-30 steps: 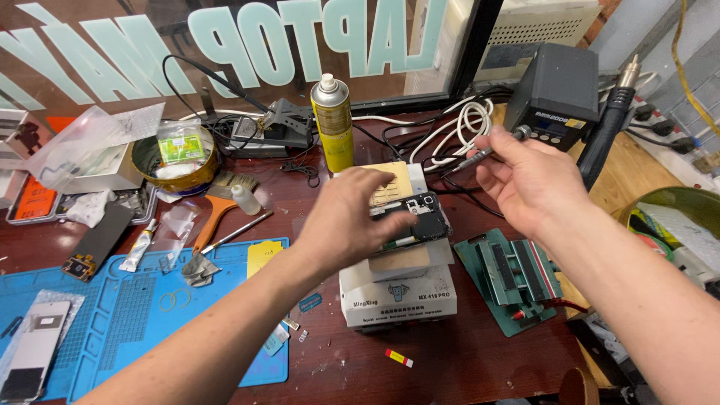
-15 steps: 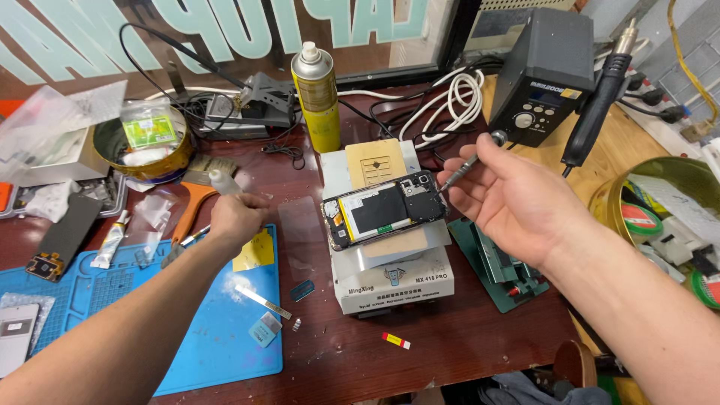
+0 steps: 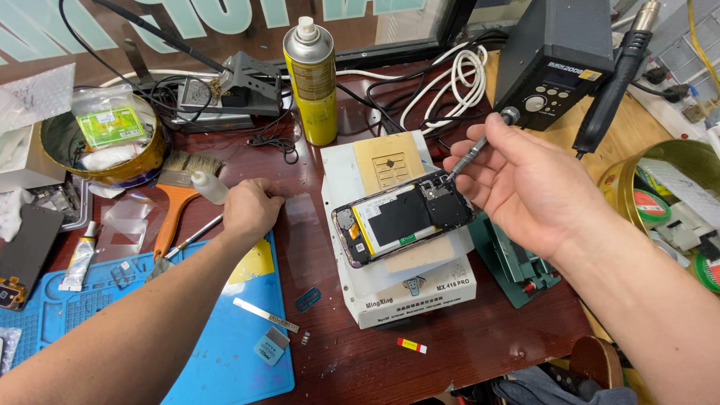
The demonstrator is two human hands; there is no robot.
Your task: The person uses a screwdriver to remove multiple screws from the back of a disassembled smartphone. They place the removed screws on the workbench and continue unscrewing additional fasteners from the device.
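Your right hand [image 3: 536,180] pinches a screwdriver [image 3: 480,146] at the opened phone's [image 3: 403,217] two o'clock corner. Your left hand [image 3: 251,211], loosely curled and empty, rests on the desk [image 3: 480,345], so the unbraced phone may slip.

Opened phone [image 3: 405,219] flat on white box [image 3: 409,289]

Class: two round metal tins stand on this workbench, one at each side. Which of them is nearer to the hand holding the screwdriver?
The green-lined tin at the right edge, beside the right hand holding the screwdriver. The brass-coloured tin stands far left, beyond the left hand.
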